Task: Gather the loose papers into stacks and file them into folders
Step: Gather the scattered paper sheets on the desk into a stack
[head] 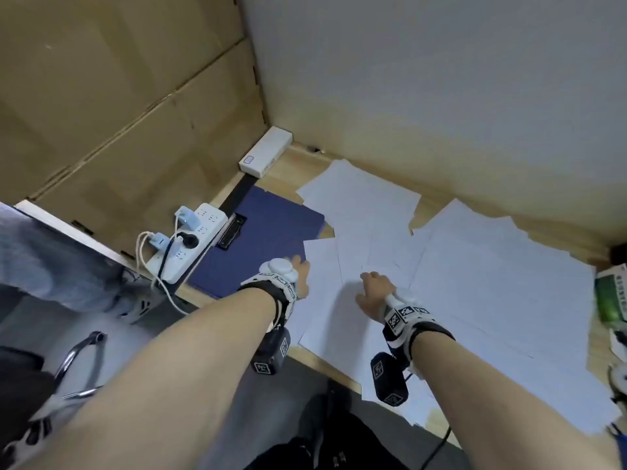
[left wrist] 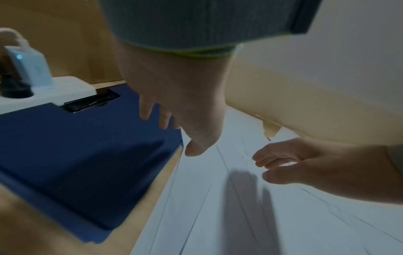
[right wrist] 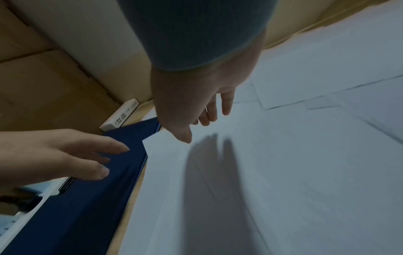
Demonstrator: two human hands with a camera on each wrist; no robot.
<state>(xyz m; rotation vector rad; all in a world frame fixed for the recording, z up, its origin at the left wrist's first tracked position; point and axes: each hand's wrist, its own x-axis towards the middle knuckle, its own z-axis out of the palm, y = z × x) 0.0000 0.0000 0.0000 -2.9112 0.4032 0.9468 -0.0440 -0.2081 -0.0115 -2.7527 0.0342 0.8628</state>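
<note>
Loose white papers (head: 458, 283) lie spread and overlapping across the wooden desk (head: 288, 164), right of a blue folder (head: 268, 239) lying flat beside a white power strip (head: 186, 245). The left hand (head: 300, 274) hovers with fingers spread over the folder's edge, holding nothing. The right hand (head: 375, 293) reaches over the sheets with relaxed fingers, gripping nothing

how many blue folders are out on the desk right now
1. The blue folder lies closed at the desk's left side, between the power strip and the loose papers. Others could be hidden under the sheets.
</note>
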